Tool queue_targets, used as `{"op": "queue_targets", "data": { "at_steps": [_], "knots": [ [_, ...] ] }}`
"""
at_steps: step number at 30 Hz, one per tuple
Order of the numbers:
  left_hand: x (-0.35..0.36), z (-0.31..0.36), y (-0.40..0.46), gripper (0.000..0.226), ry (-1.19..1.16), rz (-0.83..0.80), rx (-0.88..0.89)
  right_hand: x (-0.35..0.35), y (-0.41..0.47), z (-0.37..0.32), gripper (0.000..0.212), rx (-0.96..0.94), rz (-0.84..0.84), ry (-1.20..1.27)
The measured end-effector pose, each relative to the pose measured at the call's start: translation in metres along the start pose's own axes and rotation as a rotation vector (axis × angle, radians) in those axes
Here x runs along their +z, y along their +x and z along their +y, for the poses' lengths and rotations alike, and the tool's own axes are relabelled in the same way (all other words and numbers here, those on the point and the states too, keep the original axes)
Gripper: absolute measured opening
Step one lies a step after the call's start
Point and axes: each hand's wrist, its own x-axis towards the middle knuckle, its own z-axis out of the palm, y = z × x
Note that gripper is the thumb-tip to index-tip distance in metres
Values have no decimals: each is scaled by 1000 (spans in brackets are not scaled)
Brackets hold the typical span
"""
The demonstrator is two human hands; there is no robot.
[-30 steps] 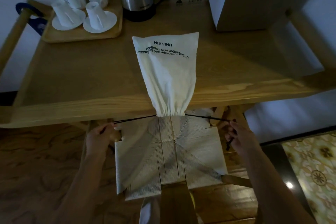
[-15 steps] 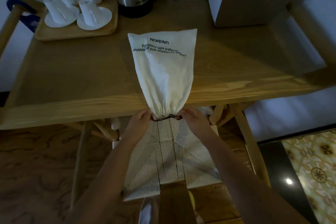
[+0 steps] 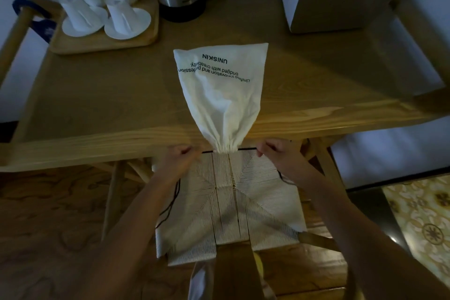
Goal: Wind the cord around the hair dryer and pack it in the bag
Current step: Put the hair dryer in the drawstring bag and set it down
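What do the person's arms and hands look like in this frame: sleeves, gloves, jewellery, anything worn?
Both forearms come up from the bottom edge bare, with no sleeve reaching as far as the frame shows. The left hand and the right hand are ungloved. No watch, bracelet or ring shows on either wrist or on the fingers, though the light is dim and fine detail is hard to read.

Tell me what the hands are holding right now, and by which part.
Both hands hold the white bag's black drawstring: the left hand pinches it left of the gathered mouth, the right hand right of it.
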Motion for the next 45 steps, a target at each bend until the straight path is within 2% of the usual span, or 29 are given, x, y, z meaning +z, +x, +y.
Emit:
{"op": "queue_targets", "data": {
  "at_steps": [6,9,12,14,16,19,21,24,26,29,31,34,36,40,45],
  "knots": [
    [7,-10,-1,25,-18,-35,-57,-5,-3,17,34,-17,20,-86],
    [6,-18,-6,28,21,-47,-21,-2,-11,23,31,-7,20,-221],
    [-15,-22,-12,24,169,-208,86,-10,-21,26,20,25,-93,-312],
    [-33,-26,-12,24,412,-262,149,-19,-24,26,17,-4,-142,-407],
    [-48,-32,-11,31,667,-172,198,-26,-25,24,16,-50,-126,-522],
    [-69,-33,-12,15,743,3,82,-32,-26,14,17,-144,48,-802],
    [-76,-29,-15,18,760,10,44,-35,-26,3,19,-91,125,-894],
    [-81,-20,-16,14,770,118,116,-36,-25,-14,18,55,176,-920],
    [-83,-9,-15,11,655,188,174,-37,-23,-27,17,2,257,-882],
    [-86,21,-8,20,519,245,287,-41,-13,-54,16,-118,364,-575],
    [-87,47,-1,29,559,249,387,-41,1,-71,17,-99,367,-236],
    [-81,85,20,34,548,162,488,-37,27,-93,26,47,263,451],
    [-74,106,40,35,562,117,553,-35,44,-102,30,71,229,652],
    [-65,139,76,40,615,91,699,-36,81,-127,29,-56,258,447],
    [-60,164,125,47,766,57,902,-44,132,-155,31,-267,249,-59]
  ]
}}
